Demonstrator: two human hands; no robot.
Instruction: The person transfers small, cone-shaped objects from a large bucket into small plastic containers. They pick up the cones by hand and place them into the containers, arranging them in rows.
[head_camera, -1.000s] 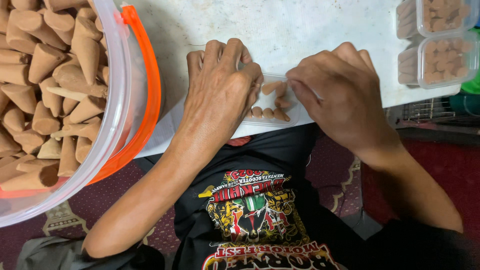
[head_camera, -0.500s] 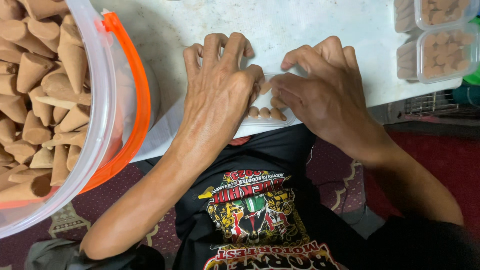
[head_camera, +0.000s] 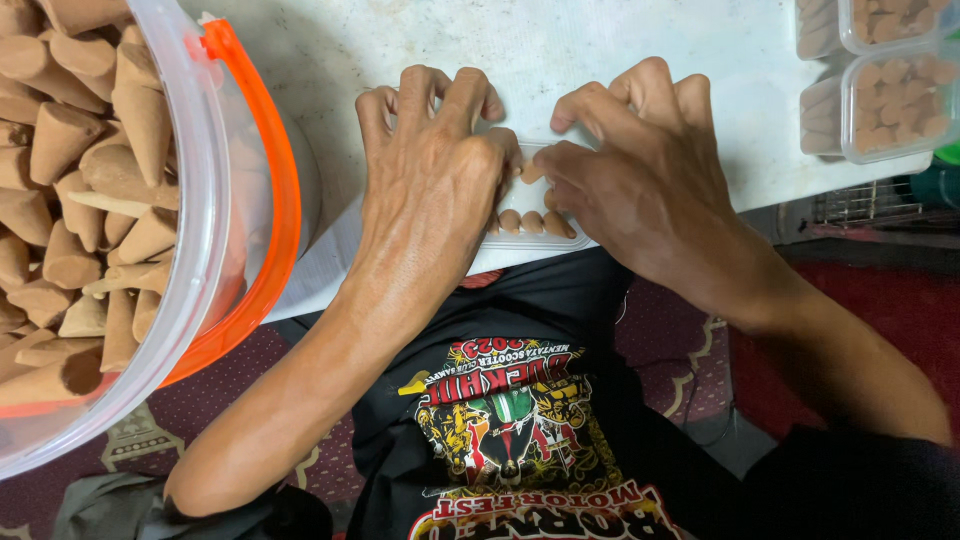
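Both hands crowd over a small clear tray (head_camera: 520, 262) at the near edge of a white table (head_camera: 600, 50). The left hand (head_camera: 425, 190) and right hand (head_camera: 640, 190), fingers curled, press brown cones (head_camera: 530, 222) into it; a cone-filled bucket (head_camera: 215, 250) stands left.

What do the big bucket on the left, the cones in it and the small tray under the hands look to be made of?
The big clear bucket with its orange handle looks like glossy see-through plastic. The tan cones look matte and powdery, perhaps pressed incense or clay; I can't tell which. The small clear tray looks like thin transparent plastic, with cones showing through it.
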